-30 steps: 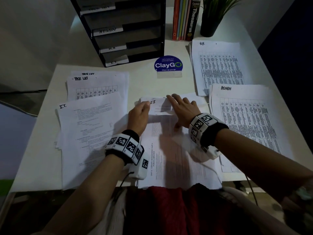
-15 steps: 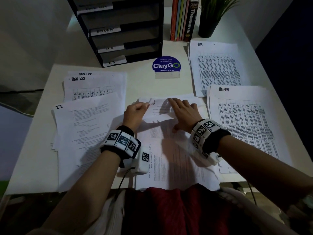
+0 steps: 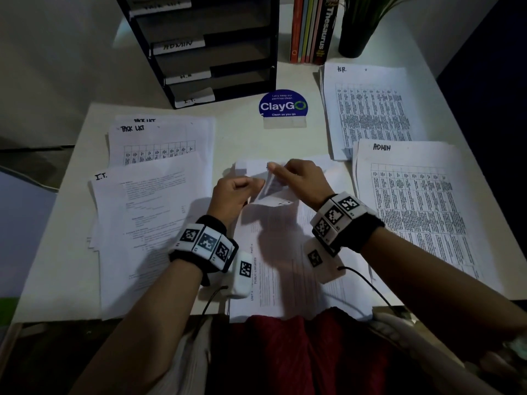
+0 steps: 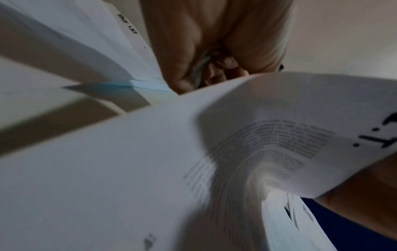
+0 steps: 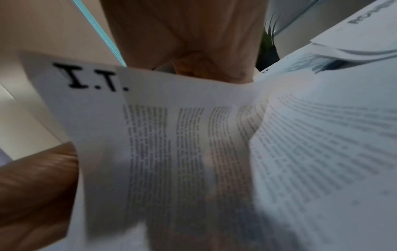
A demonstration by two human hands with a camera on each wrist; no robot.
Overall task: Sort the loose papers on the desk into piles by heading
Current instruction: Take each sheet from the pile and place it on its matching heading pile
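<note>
A loose sheet headed I.T. (image 3: 273, 190) (image 5: 171, 127) (image 4: 279, 135) curls up off the middle stack (image 3: 285, 260) in front of me. My right hand (image 3: 302, 178) (image 5: 193, 34) pinches its top edge. My left hand (image 3: 236, 192) (image 4: 193, 51) is curled at the sheet's left edge and seems to pinch it. Sorted piles lie around the white desk (image 3: 251, 138): TASK LIST (image 3: 159, 138) at far left, I.T. (image 3: 142, 218) at near left, H.R. (image 3: 368, 109) at far right, ADMIN (image 3: 413, 201) at near right.
A black letter tray (image 3: 214, 52) with labelled shelves stands at the back left. Behind the stack sits a blue ClayGo sign (image 3: 283, 106). Upright books (image 3: 313, 29) and a potted plant (image 3: 353, 44) stand at the back right. The middle stack overhangs the desk's near edge.
The I.T. sheet lay nearly flat under my right palm; now its top is lifted and curled toward me, my right fingers pinching it and my left hand drawn in closer.
</note>
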